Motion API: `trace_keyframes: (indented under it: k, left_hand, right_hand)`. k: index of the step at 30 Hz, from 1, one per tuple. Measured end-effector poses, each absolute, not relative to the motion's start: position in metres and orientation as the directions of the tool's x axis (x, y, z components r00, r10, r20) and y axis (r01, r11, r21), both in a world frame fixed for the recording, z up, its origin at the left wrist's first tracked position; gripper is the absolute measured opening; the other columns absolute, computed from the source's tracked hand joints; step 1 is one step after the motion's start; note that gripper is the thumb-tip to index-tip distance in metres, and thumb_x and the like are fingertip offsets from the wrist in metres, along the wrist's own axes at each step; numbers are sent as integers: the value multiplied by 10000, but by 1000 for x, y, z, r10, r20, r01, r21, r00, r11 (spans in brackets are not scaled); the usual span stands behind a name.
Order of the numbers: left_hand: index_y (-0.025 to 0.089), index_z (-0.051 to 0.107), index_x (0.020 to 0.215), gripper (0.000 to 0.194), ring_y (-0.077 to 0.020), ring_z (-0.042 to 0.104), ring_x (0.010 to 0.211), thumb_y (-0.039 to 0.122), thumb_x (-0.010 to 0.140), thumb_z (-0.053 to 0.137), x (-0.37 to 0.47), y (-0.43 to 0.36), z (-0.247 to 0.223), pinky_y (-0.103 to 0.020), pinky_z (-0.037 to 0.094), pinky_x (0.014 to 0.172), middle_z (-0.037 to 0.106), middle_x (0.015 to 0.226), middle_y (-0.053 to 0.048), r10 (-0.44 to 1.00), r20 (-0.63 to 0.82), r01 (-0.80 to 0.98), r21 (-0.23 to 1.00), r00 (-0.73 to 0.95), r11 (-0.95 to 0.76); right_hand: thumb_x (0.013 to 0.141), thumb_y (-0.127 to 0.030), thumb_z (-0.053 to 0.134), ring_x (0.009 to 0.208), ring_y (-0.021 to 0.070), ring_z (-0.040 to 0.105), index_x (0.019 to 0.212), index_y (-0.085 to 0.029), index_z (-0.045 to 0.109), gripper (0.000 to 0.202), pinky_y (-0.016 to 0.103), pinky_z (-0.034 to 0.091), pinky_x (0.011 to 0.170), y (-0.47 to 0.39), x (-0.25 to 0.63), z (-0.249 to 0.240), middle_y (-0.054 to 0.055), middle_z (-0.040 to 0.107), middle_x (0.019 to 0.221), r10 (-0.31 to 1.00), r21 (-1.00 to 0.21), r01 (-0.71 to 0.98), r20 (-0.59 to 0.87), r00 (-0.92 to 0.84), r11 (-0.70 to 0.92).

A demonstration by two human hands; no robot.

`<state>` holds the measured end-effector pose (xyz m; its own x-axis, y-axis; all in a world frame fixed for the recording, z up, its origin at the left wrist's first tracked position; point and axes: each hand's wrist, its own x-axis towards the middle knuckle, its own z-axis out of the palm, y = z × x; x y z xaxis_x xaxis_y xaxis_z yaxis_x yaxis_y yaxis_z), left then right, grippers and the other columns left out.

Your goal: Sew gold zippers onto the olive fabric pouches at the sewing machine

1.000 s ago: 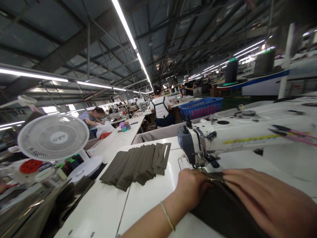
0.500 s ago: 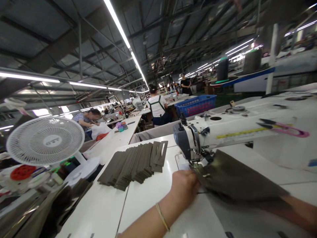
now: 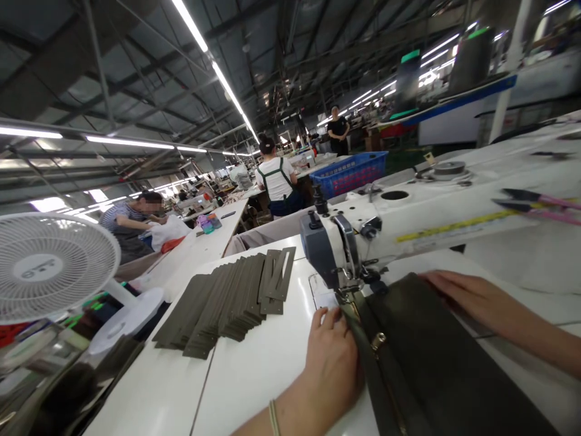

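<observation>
Dark olive fabric (image 3: 445,357) with a zipper and a metal slider (image 3: 377,341) lies under the needle area of a white and grey sewing machine (image 3: 329,245). My left hand (image 3: 333,357) has its fingers curled at the fabric's left edge, just in front of the presser foot. On the fabric's far right edge rests my right hand (image 3: 467,297), fingers stretched out and flat, partly over the cloth. A fanned stack of olive pieces (image 3: 222,303) lies on the white table to the left.
A white fan (image 3: 54,266) stands at the left, above more dark fabric (image 3: 68,387). Pink-handled snips (image 3: 540,203) and a yellow tape (image 3: 454,227) are on the machine arm. Beyond are a blue basket (image 3: 349,175) and several people, one in a white shirt (image 3: 275,175).
The view has shifted to the right. My right hand has come up from the lower right to the fabric's far edge. The cloth now lies flatter, with its zipper showing.
</observation>
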<state>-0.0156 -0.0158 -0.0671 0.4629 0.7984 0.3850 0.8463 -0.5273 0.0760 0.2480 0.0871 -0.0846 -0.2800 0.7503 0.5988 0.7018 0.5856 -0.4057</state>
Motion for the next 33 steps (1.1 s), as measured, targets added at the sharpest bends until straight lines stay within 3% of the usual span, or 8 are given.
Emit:
trace_keyframes:
  k: [4,7,11,15,18,20,23,33]
  left_hand:
    - [113,669,1128,395,-373,567,1201,219,753,606,-16,-18,-66,-549,432,1046,704,1131,-162,782,414,849,40,465,-527]
    - [115,696,977,276,-343,632,1074,209,736,600,-15,-16,-64,-533,459,1017,722,1016,-155,771,415,839,32,483,-544]
    - [133,672,861,188,-330,633,1007,181,695,597,-13,-17,-60,-532,482,969,705,948,-148,781,419,842,67,464,-536]
    - [165,600,803,155,-292,616,911,109,661,568,-11,-23,-58,-494,525,863,661,913,-113,798,467,849,166,381,-502]
    - [162,556,866,208,-264,595,833,58,688,523,-12,-26,-60,-449,562,752,617,885,-107,791,552,870,219,263,-441]
    - [130,551,1004,314,-282,611,920,50,702,516,-15,-25,-61,-469,581,793,629,993,-147,772,593,866,240,228,-440]
    - [115,552,1158,436,-288,636,1055,32,732,506,-18,-20,-64,-472,587,901,655,1150,-169,732,599,826,198,324,-528]
    - [67,691,991,242,-286,730,967,83,922,459,-18,-8,-56,-422,620,896,734,1073,-191,589,587,744,-36,556,-667]
  right_hand:
    - [1014,-351,358,689,186,704,820,-241,728,432,251,493,587,100,242,-76,29,746,783,765,-350,720,518,-384,599]
    - [969,-314,446,716,220,692,834,-260,710,302,317,468,647,99,239,-79,29,744,819,738,-234,763,526,-422,602]
    - [963,-241,436,622,245,632,712,-221,631,319,373,423,626,91,239,-74,60,662,647,714,-105,805,538,-448,584]
    - [963,-180,400,778,281,639,790,-168,658,311,423,484,699,72,217,-57,125,678,821,554,30,734,636,-538,678]
    - [1005,-213,372,872,216,685,993,-140,684,321,352,564,777,52,189,-62,115,722,963,400,12,577,709,-581,817]
    - [1002,-183,346,976,201,696,1127,-93,667,356,329,583,854,42,175,-72,134,727,1088,387,-21,538,719,-577,843]
    - [968,-118,334,1084,212,675,1185,-50,660,398,343,570,943,38,169,-85,154,696,1196,388,-11,538,704,-595,843]
    - [958,-129,359,1177,262,626,1225,7,650,418,384,512,1022,37,173,-83,205,624,1287,419,-1,526,604,-678,851]
